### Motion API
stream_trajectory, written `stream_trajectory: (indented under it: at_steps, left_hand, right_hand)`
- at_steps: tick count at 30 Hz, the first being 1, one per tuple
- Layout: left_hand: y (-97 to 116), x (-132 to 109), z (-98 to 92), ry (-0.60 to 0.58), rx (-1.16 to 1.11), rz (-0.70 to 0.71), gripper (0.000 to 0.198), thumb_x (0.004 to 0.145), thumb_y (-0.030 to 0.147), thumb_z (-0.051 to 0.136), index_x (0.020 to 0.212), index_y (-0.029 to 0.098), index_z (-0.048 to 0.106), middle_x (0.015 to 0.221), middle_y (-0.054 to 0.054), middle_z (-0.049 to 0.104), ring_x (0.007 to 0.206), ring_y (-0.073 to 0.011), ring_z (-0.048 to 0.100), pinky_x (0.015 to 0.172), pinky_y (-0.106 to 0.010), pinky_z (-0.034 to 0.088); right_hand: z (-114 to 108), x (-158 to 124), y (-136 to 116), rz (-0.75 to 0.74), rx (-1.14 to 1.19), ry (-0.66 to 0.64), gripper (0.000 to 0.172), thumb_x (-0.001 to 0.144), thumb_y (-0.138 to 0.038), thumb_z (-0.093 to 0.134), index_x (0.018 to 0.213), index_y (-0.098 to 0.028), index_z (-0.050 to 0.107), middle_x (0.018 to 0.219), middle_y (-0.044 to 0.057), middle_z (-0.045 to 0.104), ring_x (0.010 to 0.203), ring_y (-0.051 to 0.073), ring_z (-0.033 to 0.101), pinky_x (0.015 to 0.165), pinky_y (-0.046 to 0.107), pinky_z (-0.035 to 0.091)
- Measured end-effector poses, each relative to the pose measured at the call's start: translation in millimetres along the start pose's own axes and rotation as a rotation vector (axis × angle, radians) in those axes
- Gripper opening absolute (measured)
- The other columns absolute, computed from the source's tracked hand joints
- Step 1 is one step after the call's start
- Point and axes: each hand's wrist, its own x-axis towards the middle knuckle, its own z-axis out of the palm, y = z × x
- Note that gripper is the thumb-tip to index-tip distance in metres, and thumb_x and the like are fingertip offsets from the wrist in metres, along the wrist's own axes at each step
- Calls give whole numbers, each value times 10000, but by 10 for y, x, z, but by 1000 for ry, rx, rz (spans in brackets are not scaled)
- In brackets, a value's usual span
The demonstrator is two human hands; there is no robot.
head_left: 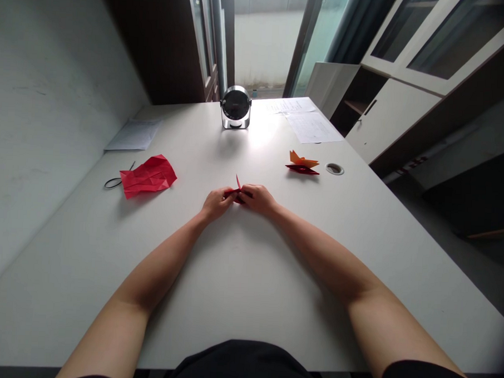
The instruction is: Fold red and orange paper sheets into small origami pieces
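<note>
Near the middle of the table, my left hand (218, 202) and my right hand (257, 199) are closed on one small piece of folded red paper (237, 194). The hands almost touch, and fingers cover most of the paper. A thin pointed flap of it sticks up between them. To the left lies a creased sheet of red paper (149, 176), partly over a thin black loop (112, 183). On the right, an orange folded paper piece (302, 160) sits against a dark red folded paper piece (303, 169).
A round black device on a silver stand (235, 107) stands at the table's (248, 278) back. White sheets (309, 124) lie at the back right, a flat packet (134, 135) at the back left. A round cable hole (335, 168) is right of the orange piece. A wall borders the left.
</note>
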Motion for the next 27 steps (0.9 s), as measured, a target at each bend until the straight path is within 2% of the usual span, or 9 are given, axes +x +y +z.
stream_trajectory:
  at_steps: [20,27]
  left_hand:
    - [-26,5,24,5,-27,-12,340,948,439,473,930,219,732,859,-19,773,725,-177,644,665,-252,448]
    - [-35,3,18,11,-11,6,355,946,459,478,898,213,730,811,-15,753,660,-161,601,616,-254,414]
  right_hand:
    - [-19,3,-24,-3,9,0,236,895,-313,551,701,-187,603,716,2,596,637,119,467,622,238,337]
    - [-20,10,-30,4,20,-3,226,893,-310,553,717,-187,623,728,4,618,638,120,469,623,239,335]
